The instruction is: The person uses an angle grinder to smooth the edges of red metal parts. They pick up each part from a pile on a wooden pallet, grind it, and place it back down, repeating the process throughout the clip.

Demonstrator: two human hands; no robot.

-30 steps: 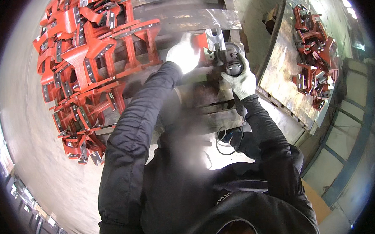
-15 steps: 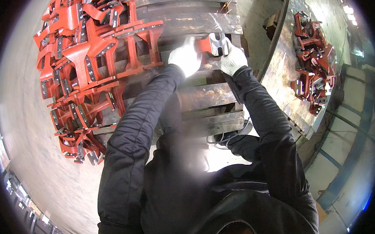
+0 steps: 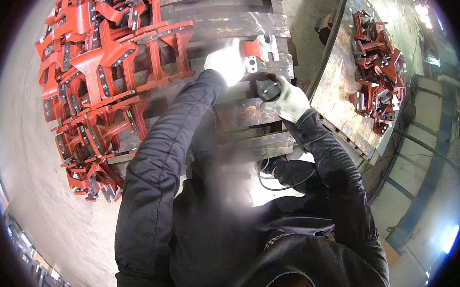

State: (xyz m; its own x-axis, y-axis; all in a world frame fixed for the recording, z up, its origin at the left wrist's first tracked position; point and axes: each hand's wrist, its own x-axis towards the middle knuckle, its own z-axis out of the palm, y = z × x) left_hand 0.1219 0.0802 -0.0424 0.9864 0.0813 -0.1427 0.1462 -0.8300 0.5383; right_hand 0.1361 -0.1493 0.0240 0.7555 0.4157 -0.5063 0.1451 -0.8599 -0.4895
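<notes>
My left hand (image 3: 224, 63), in a white glove, grips the left end of a red metal bracket (image 3: 252, 48). The bracket lies over the wooden pallet; bare, slotted metal shows at its right end, and a small plate with holes faces me. Glare washes out the left fingers. Just below and to the right, my right hand (image 3: 291, 99), gloved too, is closed around a dark, rounded power tool (image 3: 268, 90) that looks like a grinder. Its lower part is hidden by the hand and shadow.
Many red metal brackets (image 3: 90, 62) are piled on the left of the slatted pallet (image 3: 230, 25). More red brackets (image 3: 375, 70) lie on a wooden surface (image 3: 334, 72) at the right. A dark cable (image 3: 288, 187) loops near my legs.
My right hand has let go of the bracket's right end and moved down, and now holds the dark power tool. My left hand stays at the bracket, which has turned slightly.
</notes>
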